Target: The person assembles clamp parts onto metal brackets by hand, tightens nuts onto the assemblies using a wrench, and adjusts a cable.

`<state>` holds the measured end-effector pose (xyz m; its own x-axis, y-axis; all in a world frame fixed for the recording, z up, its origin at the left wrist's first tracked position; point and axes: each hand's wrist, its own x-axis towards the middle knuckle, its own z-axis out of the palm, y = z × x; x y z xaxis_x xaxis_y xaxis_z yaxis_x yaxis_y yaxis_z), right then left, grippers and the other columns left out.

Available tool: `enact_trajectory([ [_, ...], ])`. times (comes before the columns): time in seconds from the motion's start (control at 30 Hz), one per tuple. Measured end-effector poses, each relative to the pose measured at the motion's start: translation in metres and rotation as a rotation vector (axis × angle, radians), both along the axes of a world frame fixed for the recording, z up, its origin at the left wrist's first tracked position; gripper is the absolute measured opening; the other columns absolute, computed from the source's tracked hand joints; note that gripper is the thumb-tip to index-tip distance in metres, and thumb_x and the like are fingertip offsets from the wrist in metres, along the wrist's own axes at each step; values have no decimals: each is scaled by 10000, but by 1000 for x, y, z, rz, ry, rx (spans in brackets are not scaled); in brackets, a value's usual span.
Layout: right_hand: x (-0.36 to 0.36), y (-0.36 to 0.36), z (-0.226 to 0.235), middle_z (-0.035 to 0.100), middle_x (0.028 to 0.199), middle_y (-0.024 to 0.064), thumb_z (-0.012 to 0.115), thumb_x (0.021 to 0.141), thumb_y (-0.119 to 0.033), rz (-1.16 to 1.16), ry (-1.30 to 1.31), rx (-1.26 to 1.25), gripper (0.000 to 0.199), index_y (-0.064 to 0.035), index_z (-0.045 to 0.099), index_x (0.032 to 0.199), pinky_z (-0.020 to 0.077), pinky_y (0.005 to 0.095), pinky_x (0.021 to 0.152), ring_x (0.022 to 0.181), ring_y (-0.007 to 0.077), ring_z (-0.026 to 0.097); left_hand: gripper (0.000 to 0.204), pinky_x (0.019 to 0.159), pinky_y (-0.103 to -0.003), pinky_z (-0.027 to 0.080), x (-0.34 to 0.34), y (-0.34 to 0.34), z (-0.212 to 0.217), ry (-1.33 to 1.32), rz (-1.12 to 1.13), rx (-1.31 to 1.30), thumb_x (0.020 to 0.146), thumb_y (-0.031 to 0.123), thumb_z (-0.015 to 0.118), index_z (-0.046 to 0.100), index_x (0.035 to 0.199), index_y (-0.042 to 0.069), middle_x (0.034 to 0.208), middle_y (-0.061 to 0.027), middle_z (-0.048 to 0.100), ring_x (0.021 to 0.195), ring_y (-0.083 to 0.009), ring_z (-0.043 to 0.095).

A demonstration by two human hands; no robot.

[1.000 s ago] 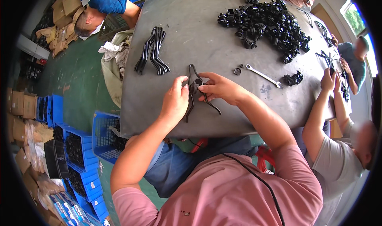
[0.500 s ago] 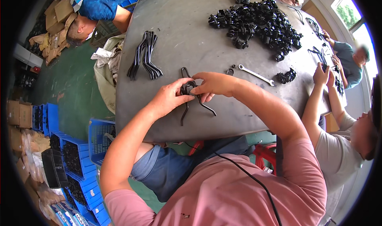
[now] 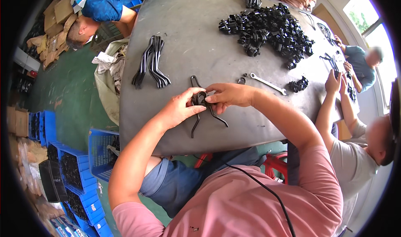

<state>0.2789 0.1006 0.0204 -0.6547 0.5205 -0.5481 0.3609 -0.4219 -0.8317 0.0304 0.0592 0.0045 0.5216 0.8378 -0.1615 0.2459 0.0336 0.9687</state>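
Observation:
Near the table's front edge, my left hand [image 3: 180,108] pinches a round black clamp [image 3: 199,98] between thumb and fingers. From the other side my right hand [image 3: 230,96] is closed on the same clamp, its thumb against the clamp's face. A bent black metal rod [image 3: 219,120] runs beneath the hands, looped at its far end with two splayed legs toward me. How the clamp sits on the rod is partly hidden by my fingers. Beyond my right hand lie a small black ring [image 3: 241,81] and a combination wrench [image 3: 268,84].
Several bent black rods [image 3: 151,63] lie at the left of the grey table [image 3: 188,32]. A large heap of black clamps [image 3: 269,32] covers the far right, with a smaller cluster [image 3: 298,83] nearer. Co-workers sit around. A blue crate [image 3: 100,153] stands at lower left.
Both hands stay on the clamp, with small finger shifts; the right thumb now lies over its face. The whole view has shifted slightly, so the table sits a little lower.

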Motion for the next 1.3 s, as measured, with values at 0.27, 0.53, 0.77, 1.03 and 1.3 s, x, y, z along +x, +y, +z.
enact_trajectory([
  [0.27, -11, -4, 11, 646, 902, 95, 703, 962, -422, -11, -79, 101, 663, 76, 520, 1360, 506, 303, 650, 717, 171, 661, 545, 737, -239, 476, -2, 2, 5, 39, -19, 17, 927, 164, 769, 534, 1414, 94, 903, 44, 596, 796, -46, 519],
  [0.53, -15, 7, 15, 641, 861, 98, 729, 939, -433, 100, -197, 134, 595, 66, 585, 1232, 485, 298, 608, 691, 168, 648, 558, 706, -233, 453, -6, 6, -6, -20, -35, -49, 918, 163, 775, 527, 1411, 76, 850, 61, 564, 753, -36, 487],
  [0.77, -11, 17, 5, 556, 771, 20, 725, 931, -492, 167, -122, 16, 485, -20, 655, 1023, 348, 274, 564, 626, 97, 445, 582, 699, -199, 396, -2, 2, 8, -37, -22, -126, 912, 173, 792, 522, 1421, 90, 878, 80, 517, 756, -28, 441],
  [1.03, -10, 19, 6, 537, 714, -19, 701, 905, -572, 243, -323, 111, 530, -67, 690, 1068, 283, 304, 485, 577, 97, 436, 555, 591, -235, 360, 5, 8, -1, -205, -7, -186, 903, 77, 754, 533, 1412, 91, 804, 69, 496, 694, -36, 433],
  [1.3, -22, 16, -11, 545, 629, 49, 766, 855, -518, 146, -270, 228, 538, -6, 639, 749, 366, 346, 461, 493, 167, 466, 527, 605, -214, 313, 8, 6, 16, 81, 16, -117, 860, 63, 773, 578, 1349, 79, 731, 93, 384, 666, -42, 365],
])
